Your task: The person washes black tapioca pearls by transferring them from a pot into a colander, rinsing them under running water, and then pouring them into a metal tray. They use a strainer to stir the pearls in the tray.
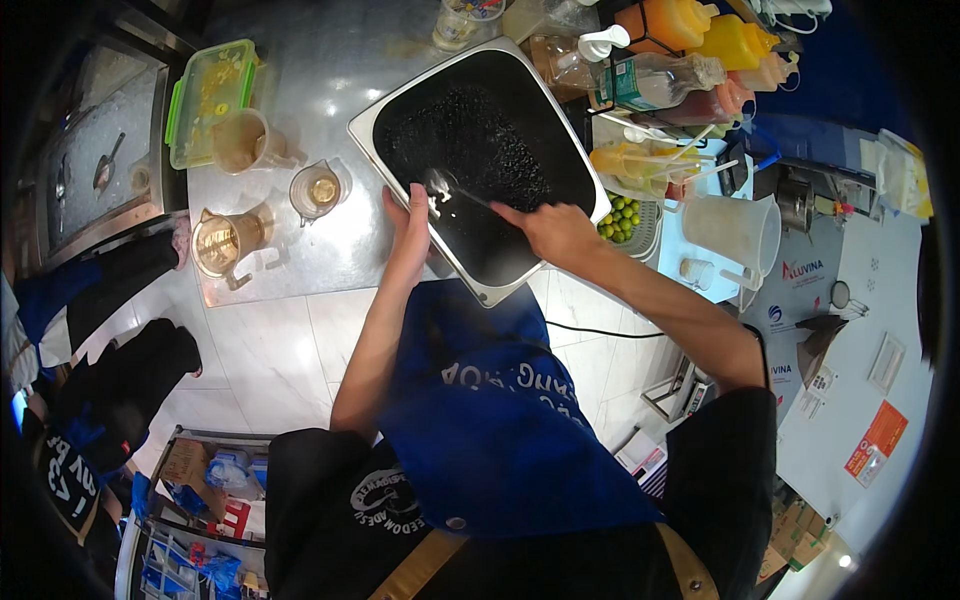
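A rectangular stainless steel pan point(362, 129) sits tilted at the counter's front edge, holding a glossy black mass with a lumpy, grainy patch. My left hand point(409, 234) grips the pan's near left rim, thumb along the edge. My right hand point(561, 234) reaches over the opposite side of the pan. It holds the thin handle of a spoon-like utensil point(469, 195), index finger stretched along it. The utensil's shiny end lies in the black contents near my left hand.
Clear measuring jugs point(225, 241) and a green-rimmed lidded container point(214, 101) stand left on the steel counter point(300, 60). Rightward are a basket of limes point(645, 229), squeeze bottles point(679, 22) and a large plastic pitcher point(731, 232). Other people point(127, 375) are at the left.
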Demonstrator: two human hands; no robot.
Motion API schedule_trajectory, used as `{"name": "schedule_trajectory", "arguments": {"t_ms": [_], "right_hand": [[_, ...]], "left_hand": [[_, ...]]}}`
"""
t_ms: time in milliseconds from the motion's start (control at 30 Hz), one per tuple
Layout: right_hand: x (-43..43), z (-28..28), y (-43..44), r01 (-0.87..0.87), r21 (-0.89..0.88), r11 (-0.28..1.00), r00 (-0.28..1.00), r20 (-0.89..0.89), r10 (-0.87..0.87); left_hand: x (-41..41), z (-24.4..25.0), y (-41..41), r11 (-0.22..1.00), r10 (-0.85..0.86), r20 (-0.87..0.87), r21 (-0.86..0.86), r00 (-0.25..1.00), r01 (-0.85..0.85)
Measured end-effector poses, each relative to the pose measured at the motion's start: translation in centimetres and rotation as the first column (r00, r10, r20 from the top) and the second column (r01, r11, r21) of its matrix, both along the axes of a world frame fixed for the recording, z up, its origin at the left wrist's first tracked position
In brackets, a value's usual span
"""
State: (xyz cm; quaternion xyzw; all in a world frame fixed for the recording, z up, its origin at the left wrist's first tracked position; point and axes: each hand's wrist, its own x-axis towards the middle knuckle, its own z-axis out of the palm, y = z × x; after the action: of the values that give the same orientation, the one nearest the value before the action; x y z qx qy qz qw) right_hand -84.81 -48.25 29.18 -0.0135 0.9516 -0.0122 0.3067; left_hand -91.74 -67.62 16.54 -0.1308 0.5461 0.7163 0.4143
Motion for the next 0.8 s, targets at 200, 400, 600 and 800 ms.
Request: {"name": "schedule_trajectory", "arguments": {"t_ms": [200, 400, 600, 800], "right_hand": [[-5.1, -1.9, 0.6, 0.098, 0.187, 0.977, 0.986, -0.151, -0.07], [-0.4, 3.0, 6.3, 0.088, 0.183, 0.979, 0.978, 0.169, -0.12], [2.9, 1.1, 3.6, 0.167, -0.378, 0.91, 0.956, 0.29, -0.055], [-3.2, -0.3, 1.3, 0.153, -0.026, 0.988, 0.988, -0.018, -0.154]], "left_hand": [[-0.4, 2.6, 1.4, 0.985, 0.174, -0.255, 0.041, 0.951, -0.169], [-0.3, 1.7, 2.6, 0.949, 0.228, -0.484, -0.081, 0.845, -0.303], [-0.4, 1.3, 2.8, 0.949, 0.248, -0.475, -0.056, 0.844, -0.31], [-0.6, 2.4, 2.4, 0.958, 0.256, -0.471, 0.005, 0.844, -0.288]]}}
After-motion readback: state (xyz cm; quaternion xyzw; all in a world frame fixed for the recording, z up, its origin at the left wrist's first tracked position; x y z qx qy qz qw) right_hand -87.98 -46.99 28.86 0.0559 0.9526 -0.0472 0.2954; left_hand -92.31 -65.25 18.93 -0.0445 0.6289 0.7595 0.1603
